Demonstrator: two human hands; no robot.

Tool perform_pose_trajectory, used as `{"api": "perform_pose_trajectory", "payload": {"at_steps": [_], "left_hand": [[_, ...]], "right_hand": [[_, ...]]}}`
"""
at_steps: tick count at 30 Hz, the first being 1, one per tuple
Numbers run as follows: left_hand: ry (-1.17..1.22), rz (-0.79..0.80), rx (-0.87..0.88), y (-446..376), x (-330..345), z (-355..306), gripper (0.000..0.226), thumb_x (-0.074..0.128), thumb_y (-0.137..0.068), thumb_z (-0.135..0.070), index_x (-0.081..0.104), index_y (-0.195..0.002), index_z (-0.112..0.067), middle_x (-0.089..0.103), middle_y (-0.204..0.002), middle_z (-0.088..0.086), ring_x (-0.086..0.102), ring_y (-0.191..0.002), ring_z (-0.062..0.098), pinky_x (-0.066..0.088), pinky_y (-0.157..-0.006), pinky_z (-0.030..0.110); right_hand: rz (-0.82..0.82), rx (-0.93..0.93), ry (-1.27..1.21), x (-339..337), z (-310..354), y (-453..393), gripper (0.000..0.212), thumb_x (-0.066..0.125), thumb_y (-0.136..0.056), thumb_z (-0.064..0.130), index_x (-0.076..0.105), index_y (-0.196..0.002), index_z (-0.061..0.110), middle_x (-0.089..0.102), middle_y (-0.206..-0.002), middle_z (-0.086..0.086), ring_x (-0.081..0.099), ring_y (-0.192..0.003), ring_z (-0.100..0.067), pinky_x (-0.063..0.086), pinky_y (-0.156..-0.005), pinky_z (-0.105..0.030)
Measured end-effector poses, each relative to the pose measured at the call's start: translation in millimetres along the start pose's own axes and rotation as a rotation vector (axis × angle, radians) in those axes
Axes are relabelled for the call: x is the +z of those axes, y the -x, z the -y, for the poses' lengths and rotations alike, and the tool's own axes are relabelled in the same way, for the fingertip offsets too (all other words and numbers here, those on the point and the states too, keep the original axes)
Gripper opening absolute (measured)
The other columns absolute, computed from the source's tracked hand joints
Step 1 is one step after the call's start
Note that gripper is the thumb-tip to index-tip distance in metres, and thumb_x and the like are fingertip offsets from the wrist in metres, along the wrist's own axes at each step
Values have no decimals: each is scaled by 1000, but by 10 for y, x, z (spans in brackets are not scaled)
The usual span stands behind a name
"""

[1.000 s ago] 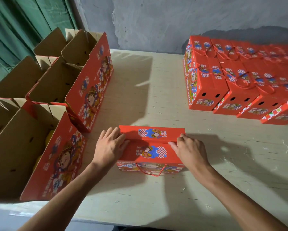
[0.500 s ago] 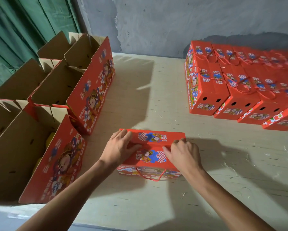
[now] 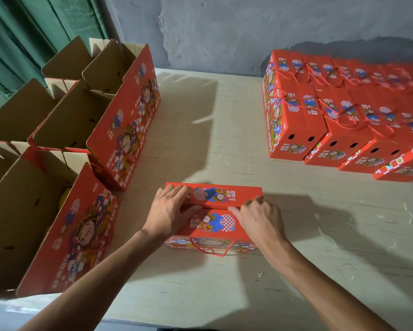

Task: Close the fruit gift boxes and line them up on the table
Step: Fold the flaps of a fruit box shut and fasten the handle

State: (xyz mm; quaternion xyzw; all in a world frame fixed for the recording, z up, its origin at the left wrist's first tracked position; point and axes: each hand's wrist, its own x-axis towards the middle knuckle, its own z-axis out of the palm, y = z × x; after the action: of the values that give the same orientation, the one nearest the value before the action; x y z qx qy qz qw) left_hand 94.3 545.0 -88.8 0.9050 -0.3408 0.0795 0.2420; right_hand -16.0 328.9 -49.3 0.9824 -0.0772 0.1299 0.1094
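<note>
Table (image 3: pixel 224 130): open cartons (image 3: pixel 64 125) left, closed boxes (image 3: pixel 344 111) right

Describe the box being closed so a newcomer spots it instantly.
On the pale table, between open cartons at left and the closed red rows at right, one red box sits alone near the front edge. Only it has both hands, left and right, pressing its top flaps.

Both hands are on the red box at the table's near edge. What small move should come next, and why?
Probably press the two top flaps flat along their middle seam. The left hand and right hand lie on the box at that seam, where a dark gap shows between the flaps. Once shut, it could join the closed boxes at the far right.
</note>
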Motion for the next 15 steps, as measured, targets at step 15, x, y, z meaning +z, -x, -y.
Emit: {"api": "perform_pose_trajectory", "payload": {"at_steps": [15], "left_hand": [[182,28,155,80,-24,264,27,60,-97,-45,72,-93,-21,60,-91,-8,52,-81,22,40,-74,37]], "right_hand": [[-401,10,-453,414,-472,414,9,85,-83,10,82,-91,11,78,-109,-3,78,-88,-14,62,-67,-29]]}}
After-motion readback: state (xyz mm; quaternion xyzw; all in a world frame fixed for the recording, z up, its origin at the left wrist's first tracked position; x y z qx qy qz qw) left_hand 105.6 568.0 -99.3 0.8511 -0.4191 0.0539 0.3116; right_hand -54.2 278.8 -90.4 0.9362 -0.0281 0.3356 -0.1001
